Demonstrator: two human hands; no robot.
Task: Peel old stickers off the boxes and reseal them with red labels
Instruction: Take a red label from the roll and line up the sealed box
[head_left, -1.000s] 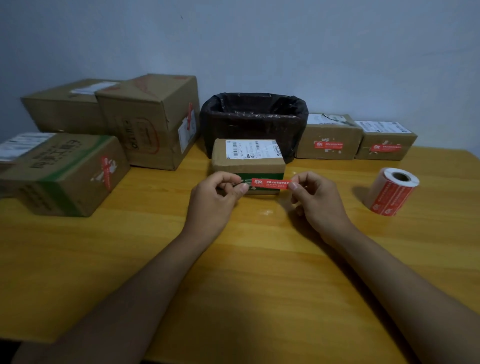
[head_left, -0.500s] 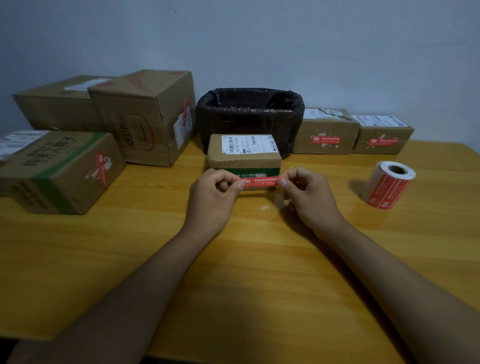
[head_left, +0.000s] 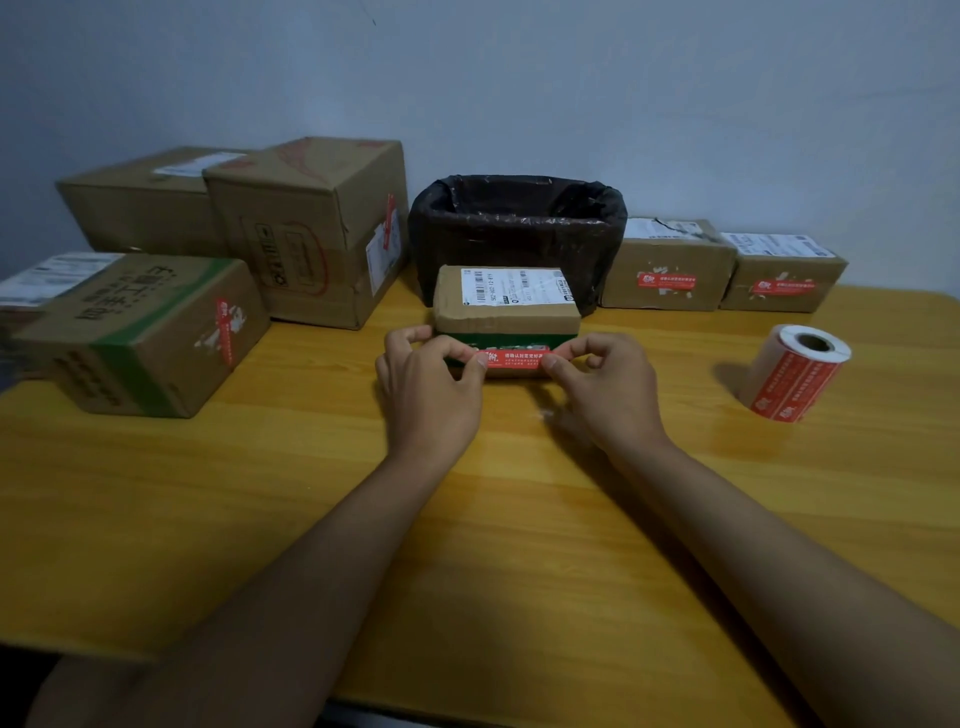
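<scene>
Nearest me: wooden table (head_left: 467, 545), both forearms reaching forward. Left hand (head_left: 431, 384) pinches left end of red label (head_left: 514, 357), thumb against fingertip; right hand (head_left: 605, 387) pinches right end same way. I judge the two-ended hold keeps strip taut for flat sticking. Label's long axis runs left-right, printed face toward me, against front face of small box (head_left: 506, 312). Beyond: black-lined bin (head_left: 517, 228). Label roll (head_left: 797, 371) at right.
</scene>
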